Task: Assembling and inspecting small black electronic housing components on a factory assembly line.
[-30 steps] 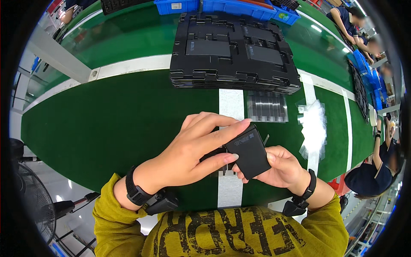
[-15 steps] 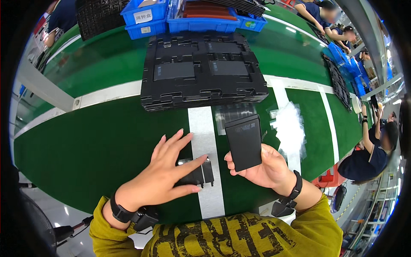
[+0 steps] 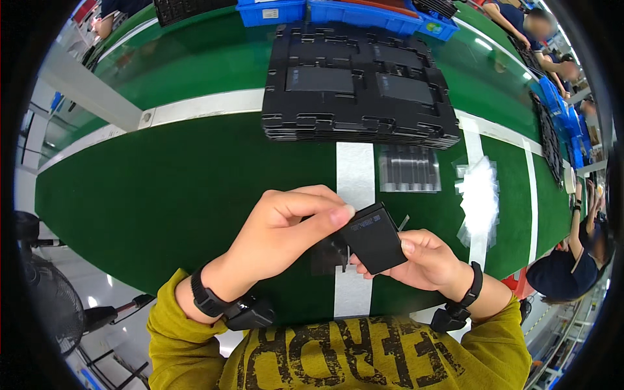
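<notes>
A flat black rectangular part (image 3: 376,239) is held over the green belt (image 3: 162,188), close to my chest. My right hand (image 3: 426,263) grips it from below and the right side. My left hand (image 3: 286,224) reaches across with the fingertips resting on its upper left corner. A smaller dark piece (image 3: 330,255) hangs just left of the part, under my left fingers; what it is cannot be made out. Both wrists wear black bands.
A stack of black moulded trays (image 3: 357,84) stands farther along the belt. A clear plastic tray (image 3: 409,169) and crumpled clear film (image 3: 480,198) lie to the right of the white stripe (image 3: 354,175). Blue bins (image 3: 364,12) sit behind. Other people work at the right.
The left hand lifted off the belt and came onto the black part's corner. The right hand brought the part lower and closer to my chest, tilting it.
</notes>
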A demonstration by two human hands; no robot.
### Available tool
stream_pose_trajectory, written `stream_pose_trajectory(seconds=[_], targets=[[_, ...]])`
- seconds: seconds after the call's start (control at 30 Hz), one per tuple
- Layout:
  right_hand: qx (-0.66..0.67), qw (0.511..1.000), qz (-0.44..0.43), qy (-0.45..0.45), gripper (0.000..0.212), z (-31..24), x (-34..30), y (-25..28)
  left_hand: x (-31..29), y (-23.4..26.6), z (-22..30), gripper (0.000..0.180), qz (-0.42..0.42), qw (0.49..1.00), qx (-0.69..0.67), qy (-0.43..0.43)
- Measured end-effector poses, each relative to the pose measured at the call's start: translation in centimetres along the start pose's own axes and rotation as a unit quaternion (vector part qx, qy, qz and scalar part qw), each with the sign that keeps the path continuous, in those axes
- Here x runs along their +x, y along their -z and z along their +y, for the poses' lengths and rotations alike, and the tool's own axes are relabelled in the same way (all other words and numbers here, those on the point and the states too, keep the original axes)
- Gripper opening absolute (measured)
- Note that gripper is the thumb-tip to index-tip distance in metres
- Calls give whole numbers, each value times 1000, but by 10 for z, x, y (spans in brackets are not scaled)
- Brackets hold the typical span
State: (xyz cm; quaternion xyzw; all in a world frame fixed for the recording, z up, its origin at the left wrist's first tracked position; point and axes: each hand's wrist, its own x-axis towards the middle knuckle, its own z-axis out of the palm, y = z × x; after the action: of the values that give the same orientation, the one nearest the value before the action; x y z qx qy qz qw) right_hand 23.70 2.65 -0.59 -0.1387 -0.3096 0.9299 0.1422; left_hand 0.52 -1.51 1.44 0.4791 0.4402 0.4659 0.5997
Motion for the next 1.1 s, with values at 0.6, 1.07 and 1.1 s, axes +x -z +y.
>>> stream_pose_trajectory(seconds=[0.6, 1.07, 1.1], targets=[[3, 998, 0, 69, 46, 1, -4, 2, -14, 19, 5, 49, -48, 948, 298, -99], [-779, 600, 42, 175, 38, -24, -24, 9, -25, 17, -6, 44, -285, 809, 508, -78], [-803, 569, 36, 174, 38, -23, -25, 10, -25, 17, -6, 42, -291, 807, 508, -74]])
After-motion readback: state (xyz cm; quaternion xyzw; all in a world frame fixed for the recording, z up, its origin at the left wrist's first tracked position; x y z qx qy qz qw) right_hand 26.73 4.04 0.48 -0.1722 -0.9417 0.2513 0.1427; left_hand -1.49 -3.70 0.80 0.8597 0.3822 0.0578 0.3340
